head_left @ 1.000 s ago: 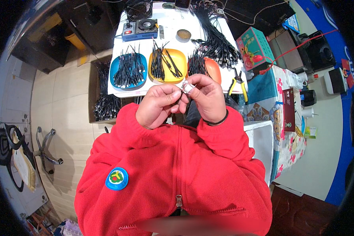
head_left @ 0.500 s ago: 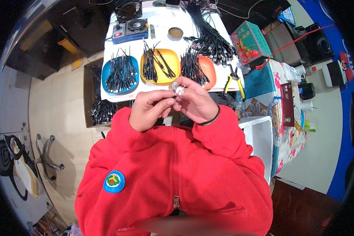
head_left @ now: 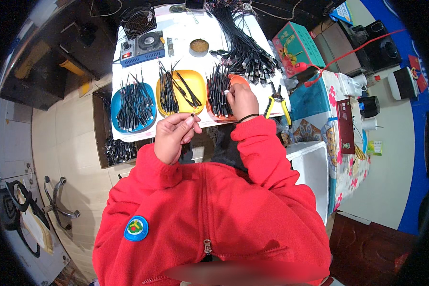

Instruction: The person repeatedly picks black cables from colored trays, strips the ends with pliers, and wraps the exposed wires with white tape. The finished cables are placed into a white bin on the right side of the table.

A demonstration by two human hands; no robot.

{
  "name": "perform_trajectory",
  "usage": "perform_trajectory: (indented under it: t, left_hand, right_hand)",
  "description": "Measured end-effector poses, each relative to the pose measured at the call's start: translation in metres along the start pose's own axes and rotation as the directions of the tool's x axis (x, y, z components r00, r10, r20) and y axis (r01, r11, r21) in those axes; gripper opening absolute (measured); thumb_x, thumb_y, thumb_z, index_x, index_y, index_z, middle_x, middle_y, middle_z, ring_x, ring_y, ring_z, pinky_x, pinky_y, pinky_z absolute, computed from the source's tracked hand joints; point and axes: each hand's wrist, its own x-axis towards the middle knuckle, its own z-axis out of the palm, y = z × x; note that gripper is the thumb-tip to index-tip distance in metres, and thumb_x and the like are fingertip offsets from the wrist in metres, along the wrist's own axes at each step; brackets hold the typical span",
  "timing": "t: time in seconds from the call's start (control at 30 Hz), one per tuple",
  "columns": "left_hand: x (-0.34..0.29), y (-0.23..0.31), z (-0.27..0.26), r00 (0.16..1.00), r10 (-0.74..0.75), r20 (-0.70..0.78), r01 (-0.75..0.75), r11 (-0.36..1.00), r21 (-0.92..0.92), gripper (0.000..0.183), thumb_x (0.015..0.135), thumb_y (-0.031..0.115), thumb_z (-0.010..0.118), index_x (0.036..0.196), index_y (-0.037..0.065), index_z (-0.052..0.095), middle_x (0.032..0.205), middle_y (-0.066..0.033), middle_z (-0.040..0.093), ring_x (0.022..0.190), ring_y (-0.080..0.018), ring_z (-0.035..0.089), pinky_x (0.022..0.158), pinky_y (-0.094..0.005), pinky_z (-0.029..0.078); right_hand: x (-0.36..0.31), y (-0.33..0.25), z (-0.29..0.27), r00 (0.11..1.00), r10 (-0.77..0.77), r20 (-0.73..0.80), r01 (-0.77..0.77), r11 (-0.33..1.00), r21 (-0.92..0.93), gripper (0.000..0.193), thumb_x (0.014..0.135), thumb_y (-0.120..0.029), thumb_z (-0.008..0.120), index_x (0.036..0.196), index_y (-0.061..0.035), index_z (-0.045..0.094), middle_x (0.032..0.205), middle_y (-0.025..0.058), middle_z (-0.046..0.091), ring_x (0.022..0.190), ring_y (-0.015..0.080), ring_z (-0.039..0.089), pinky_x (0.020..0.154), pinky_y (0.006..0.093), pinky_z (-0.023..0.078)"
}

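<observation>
My left hand [head_left: 174, 136], in front of the yellow tray [head_left: 199, 78], pinches a short black cable [head_left: 193, 114] between thumb and fingers. Thin wire ends stick up from the pinch, while the rest of the cable is hidden by the hand. My right hand [head_left: 243, 101] is over the orange tray [head_left: 241, 79], fingers bent and closed beside a bundle of black cables [head_left: 219, 93]. Something small and white shows at its fingertips; what they grip cannot be made out. Several black cables [head_left: 167, 93] lie in the yellow tray, two of them apart from the bunch.
At the left stands a blue tray [head_left: 150, 121] heaped with black cables [head_left: 132, 107]. Yellow-handled wire strippers [head_left: 285, 112] lie at the table's right. Behind are a blue soldering device [head_left: 143, 53], a round tin [head_left: 199, 46] and a large cable bundle [head_left: 245, 45].
My hands have parted. My right hand has moved forward and right to the orange tray; my left hand still pinches the cable. The view has shifted slightly.
</observation>
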Motion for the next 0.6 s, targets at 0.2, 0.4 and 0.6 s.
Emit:
perform_trajectory:
  t: [0.2,0.4,0.6]
  left_hand:
    - [0.007,0.002,0.005,0.989,-0.045,-0.142,0.039,0.998,-0.046,0.018,0.094,0.008,0.051,0.101,-0.005,0.061,0.085,-0.0120,0.066,0.065,-0.0100,0.056,0.056,-0.0195,0.043]
    - [0.019,0.009,0.027,0.993,-0.016,-0.114,-0.005,0.984,-0.180,0.020,0.095,0.009,0.051,0.106,-0.006,0.059,0.100,-0.0166,0.065,0.094,-0.0233,0.065,0.079,-0.0311,0.055]
    - [0.007,0.006,0.039,0.999,0.029,-0.036,-0.036,0.976,-0.215,0.020,0.093,0.008,0.053,0.105,-0.007,0.060,0.093,-0.0152,0.066,0.084,-0.0196,0.066,0.076,-0.0294,0.054]
  right_hand:
    - [-0.009,-0.011,-0.022,0.997,0.064,-0.033,-0.057,0.980,0.191,0.012,0.079,-0.011,0.065,0.079,-0.0009,0.059,0.072,0.0134,0.060,0.066,0.0250,0.060,0.060,0.0347,0.047]
    - [-0.065,-0.052,-0.049,0.997,0.007,0.073,-0.059,0.666,0.743,0.008,0.081,-0.003,0.063,0.088,-0.0001,0.060,0.071,0.0042,0.053,0.060,0.0095,0.051,0.054,0.0243,0.041]
    - [-0.091,-0.068,-0.042,0.993,-0.084,0.079,-0.012,0.611,0.791,0.009,0.081,-0.006,0.064,0.088,-0.0010,0.060,0.077,0.0061,0.057,0.065,0.0137,0.054,0.060,0.0258,0.043]
